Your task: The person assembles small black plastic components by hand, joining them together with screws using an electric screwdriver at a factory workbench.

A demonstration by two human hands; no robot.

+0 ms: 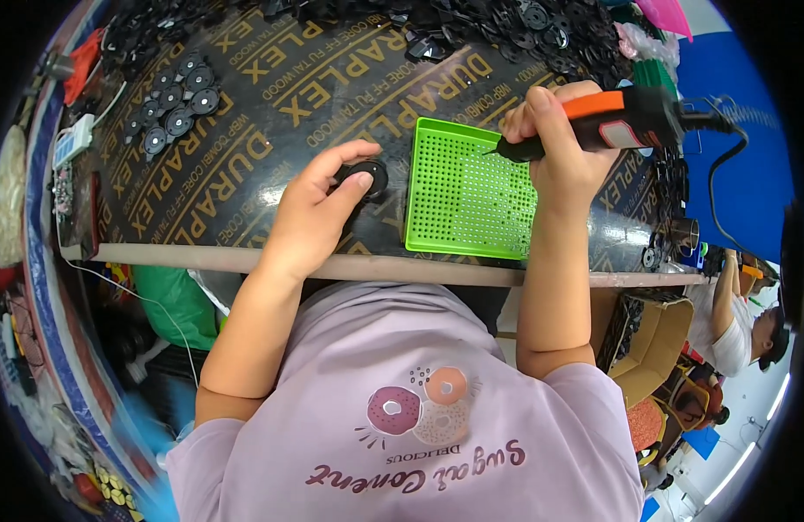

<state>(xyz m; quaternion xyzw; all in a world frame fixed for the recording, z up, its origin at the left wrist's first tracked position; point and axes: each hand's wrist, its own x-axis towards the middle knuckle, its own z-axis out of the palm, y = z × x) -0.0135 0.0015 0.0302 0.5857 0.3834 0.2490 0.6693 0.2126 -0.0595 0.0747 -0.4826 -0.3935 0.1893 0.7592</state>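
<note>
Black plastic sits in the narrow grip of the left hand (311, 209): we see thumb and fingers closed round a disc-shaped part (378, 179), low over the table (380, 233), just left of a green tray (410, 196). We cannot tell whether the part rests on the surface. The right hand (560, 143) is wrapped snugly round a black-and-orange electric screwdriver (639, 115), whose slim tip points left above the tray; whether that tip touches anything, we cannot tell.

The tray itself is rectangular and low-walled. We find small dark holes in rows over its left side and pale specks, too small for us to name, toward the right. Off the table's right end, lower down, an open cardboard box (672, 335) has black pieces along its left side. By that same end stands a metal cup (686, 233); its contents stay hidden from us.

Farther off, at left, we see loose black discs (177, 120) grouped together, and along the far edge a heap of black parts (532, 39).
</note>
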